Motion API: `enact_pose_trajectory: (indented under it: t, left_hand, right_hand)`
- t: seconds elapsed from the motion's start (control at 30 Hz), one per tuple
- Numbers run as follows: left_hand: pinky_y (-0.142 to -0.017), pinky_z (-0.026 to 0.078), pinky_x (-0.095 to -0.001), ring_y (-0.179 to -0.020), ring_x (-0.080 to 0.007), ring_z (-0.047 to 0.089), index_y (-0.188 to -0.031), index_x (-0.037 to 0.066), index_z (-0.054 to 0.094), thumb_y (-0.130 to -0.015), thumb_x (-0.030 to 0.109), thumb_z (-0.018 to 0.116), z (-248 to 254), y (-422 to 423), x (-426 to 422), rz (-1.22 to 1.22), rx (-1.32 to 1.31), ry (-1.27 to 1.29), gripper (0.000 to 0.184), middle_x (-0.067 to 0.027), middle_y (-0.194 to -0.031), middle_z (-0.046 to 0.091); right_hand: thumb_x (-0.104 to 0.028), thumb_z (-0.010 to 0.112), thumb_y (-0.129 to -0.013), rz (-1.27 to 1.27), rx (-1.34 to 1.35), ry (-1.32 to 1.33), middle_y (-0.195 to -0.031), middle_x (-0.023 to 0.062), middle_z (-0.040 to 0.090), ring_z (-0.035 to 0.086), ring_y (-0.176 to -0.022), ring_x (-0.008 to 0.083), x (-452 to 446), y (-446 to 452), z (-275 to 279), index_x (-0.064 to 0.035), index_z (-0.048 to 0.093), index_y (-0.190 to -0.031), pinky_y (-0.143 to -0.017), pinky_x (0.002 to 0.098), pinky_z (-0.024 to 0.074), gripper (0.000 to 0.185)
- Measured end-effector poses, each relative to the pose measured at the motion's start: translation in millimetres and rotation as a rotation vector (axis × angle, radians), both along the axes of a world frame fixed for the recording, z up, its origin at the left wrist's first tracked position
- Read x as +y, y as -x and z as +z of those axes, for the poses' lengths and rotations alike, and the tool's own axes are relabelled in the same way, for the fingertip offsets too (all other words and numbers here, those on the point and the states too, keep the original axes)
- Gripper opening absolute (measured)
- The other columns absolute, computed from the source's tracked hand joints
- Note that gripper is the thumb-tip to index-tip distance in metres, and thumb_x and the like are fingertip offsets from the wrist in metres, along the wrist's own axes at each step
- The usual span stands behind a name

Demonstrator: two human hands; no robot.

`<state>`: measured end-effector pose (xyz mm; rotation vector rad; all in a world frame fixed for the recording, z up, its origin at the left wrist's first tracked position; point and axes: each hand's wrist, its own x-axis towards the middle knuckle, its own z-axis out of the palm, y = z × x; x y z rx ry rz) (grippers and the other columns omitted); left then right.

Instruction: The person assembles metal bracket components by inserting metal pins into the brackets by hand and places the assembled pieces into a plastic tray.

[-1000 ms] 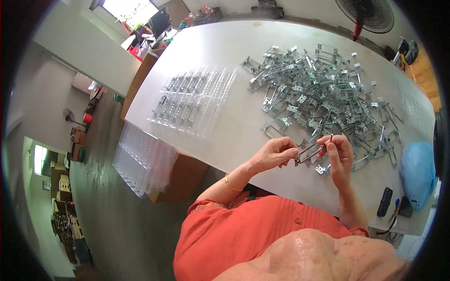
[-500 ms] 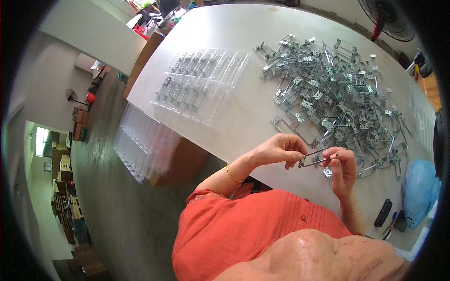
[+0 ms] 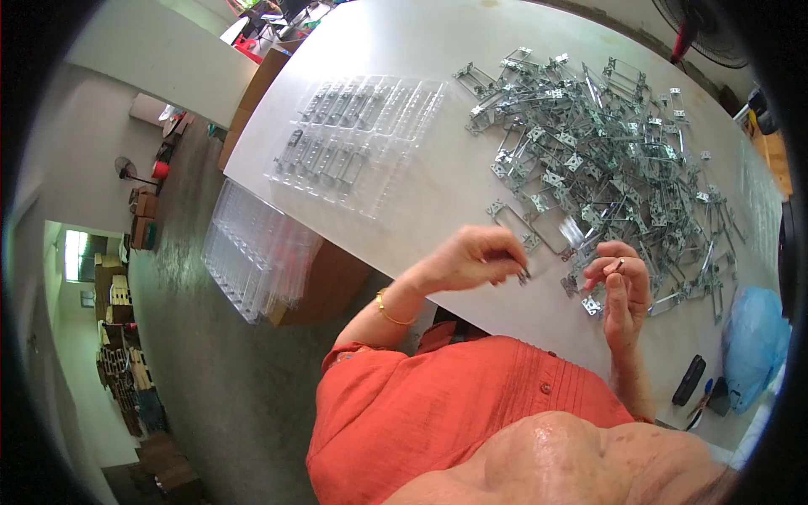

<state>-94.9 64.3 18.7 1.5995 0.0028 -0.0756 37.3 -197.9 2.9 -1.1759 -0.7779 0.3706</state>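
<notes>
My left hand (image 3: 481, 259), with a gold bangle at its wrist, is closed over the table's near edge; a small metal piece (image 3: 524, 275) shows at its fingertips. My right hand (image 3: 621, 290) pinches a small dark pin-like piece (image 3: 620, 265) between thumb and finger. Just beyond the hands lies a heap of metal brackets (image 3: 606, 160), tangled together. Between the hands and the heap, a shiny metal part (image 3: 576, 233) is smeared by motion. A clear plastic tray (image 3: 396, 139) lies farther left, with metal brackets in several of its compartments.
Clear trays (image 3: 252, 248) are stacked by a cardboard box (image 3: 324, 282) at the table's left edge. A blue plastic bag (image 3: 751, 349), a black object (image 3: 688, 380) and scissors (image 3: 701, 406) lie at right. A fan (image 3: 703, 34) stands behind the table.
The hands have drawn apart, and the bracket stretched between them is gone from their fingers. My left hand has moved left and up. A blurred metal part now shows near the heap.
</notes>
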Motion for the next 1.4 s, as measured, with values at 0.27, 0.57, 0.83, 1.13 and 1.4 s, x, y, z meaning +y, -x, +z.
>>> enact_pose_trajectory:
  t: [0.27,0.57,0.83,1.13,1.4]
  left_hand:
    - [-0.061,0.053,-0.0209,-0.07,-0.0053,0.063,-0.098,-0.001,0.072,-0.095,-0.001,0.067,39,15,128,0.638,-0.116,-0.457,0.006,-0.0009,-0.082,0.07]
    - [-0.063,0.054,-0.0303,-0.068,-0.0142,0.066,-0.095,0.0,0.073,-0.09,0.012,0.068,14,-14,249,0.806,0.04,-1.026,0.014,-0.0088,-0.077,0.071]
    - [-0.068,0.056,-0.0346,-0.069,-0.0194,0.07,-0.097,0.003,0.074,-0.087,0.013,0.067,-8,-35,300,0.725,0.248,-1.0,0.016,-0.0124,-0.081,0.074]
    - [-0.068,0.056,-0.0363,-0.067,-0.0206,0.07,-0.097,0.004,0.074,-0.086,0.012,0.069,-14,-48,315,0.687,0.306,-1.014,0.014,-0.0133,-0.08,0.073]
    - [-0.083,0.056,-0.039,-0.09,-0.0288,0.072,-0.098,0.009,0.076,-0.089,0.014,0.066,-13,-54,312,0.579,0.303,-1.237,0.015,-0.0158,-0.092,0.075]
  right_hand:
    - [-0.002,0.063,-0.1,0.219,-0.085,0.22,-0.1,0.0108,0.07,0.067,-0.081,0.0146,0,11,-9,-0.002,0.059,-0.11,-0.071,0.028,0.0551,0.01]
    - [0.001,0.072,-0.088,0.291,-0.381,0.343,-0.084,0.0112,0.069,0.068,-0.071,0.0246,20,22,-12,-0.0037,0.065,-0.099,-0.064,0.0335,0.0526,0.015]
    - [-0.004,0.072,-0.09,0.337,-0.391,0.438,-0.079,0.0109,0.066,0.066,-0.068,0.0251,26,26,-14,-0.0041,0.065,-0.098,-0.061,0.0347,0.0516,0.011]
    - [-0.005,0.071,-0.091,0.347,-0.328,0.447,-0.081,0.0114,0.066,0.067,-0.069,0.0248,27,25,-12,-0.0035,0.065,-0.098,-0.062,0.0346,0.0523,0.01]
    - [-0.006,0.072,-0.091,0.356,-0.333,0.462,-0.081,0.0109,0.067,0.068,-0.07,0.0247,27,25,-14,-0.0043,0.066,-0.098,-0.061,0.0345,0.0527,0.01]
